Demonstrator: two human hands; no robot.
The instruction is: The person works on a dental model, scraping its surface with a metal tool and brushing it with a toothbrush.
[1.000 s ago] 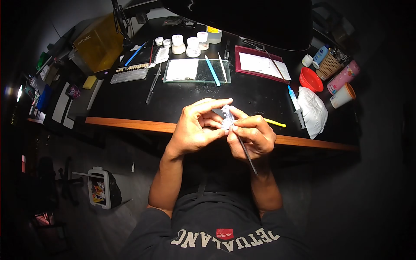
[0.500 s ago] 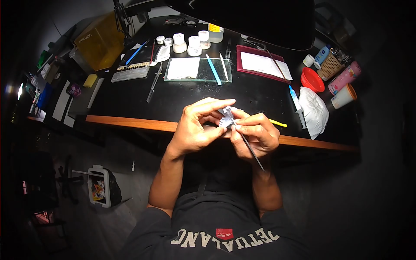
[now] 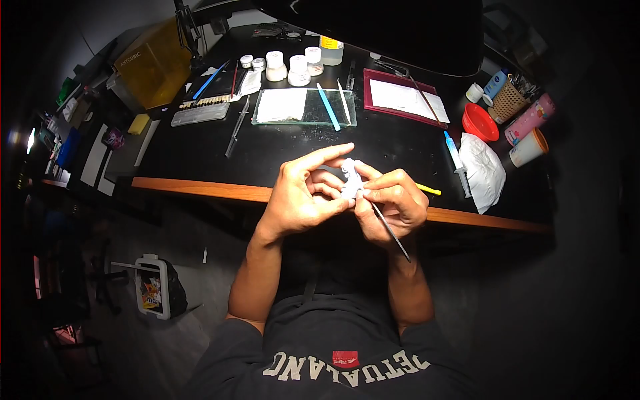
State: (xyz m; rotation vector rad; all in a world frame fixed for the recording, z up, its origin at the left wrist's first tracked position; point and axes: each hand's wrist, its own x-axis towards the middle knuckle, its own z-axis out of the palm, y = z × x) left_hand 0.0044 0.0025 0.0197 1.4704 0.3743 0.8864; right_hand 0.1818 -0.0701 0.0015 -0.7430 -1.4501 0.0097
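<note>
Close to the desk's front edge, both hands meet around a small pale dental model (image 3: 350, 179). My left hand (image 3: 303, 193) is closed on it, thumb at its lower end and index finger raised above it. My right hand (image 3: 393, 203) pinches a thin dark-handled tool (image 3: 393, 232) like a brush or probe, whose handle slants down toward my wrist. The tool's tip is hidden by the fingers and model. Fingers of the right hand also lie against the model's right side.
Beyond the hands, a glass slab (image 3: 307, 123) bears white paper and a blue tool (image 3: 328, 107). White-capped jars (image 3: 299, 70) stand behind it. A maroon tray (image 3: 370, 100), red bowl (image 3: 480, 122), syringe (image 3: 457, 163) and white tissue (image 3: 483, 173) are at right.
The dental model has turned more upright between the fingers. My left index finger has lifted off it. The dark tool has dropped slightly, its upper part no longer crossing the model.
</note>
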